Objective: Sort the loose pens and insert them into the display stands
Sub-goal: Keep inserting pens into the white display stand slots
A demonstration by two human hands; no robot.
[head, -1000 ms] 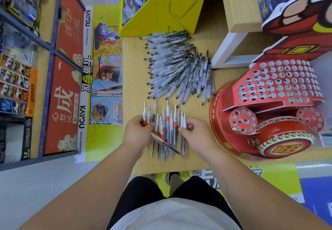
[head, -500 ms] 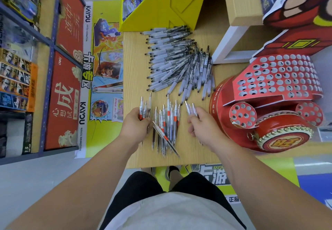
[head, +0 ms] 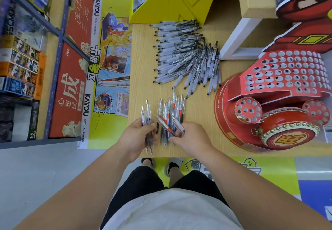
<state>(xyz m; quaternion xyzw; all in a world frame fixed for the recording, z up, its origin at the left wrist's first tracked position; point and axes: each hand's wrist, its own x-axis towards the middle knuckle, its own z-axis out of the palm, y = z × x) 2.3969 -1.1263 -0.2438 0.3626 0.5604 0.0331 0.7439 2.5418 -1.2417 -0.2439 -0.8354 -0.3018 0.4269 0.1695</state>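
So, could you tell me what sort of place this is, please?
Probably a stationery or toy shop: a red cardboard pen stand with empty holes, a yellow KAYOU display box, and shelves of boxed goods.

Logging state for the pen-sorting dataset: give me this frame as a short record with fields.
left hand: grips a bundle of pens
right hand: pinches a clear pen at the near pile
near pile: orange-banded pens, roughly parallel
far heap: black-tipped pens, fanned out
red stand: right of the piles, no pens in its holes
table: wood
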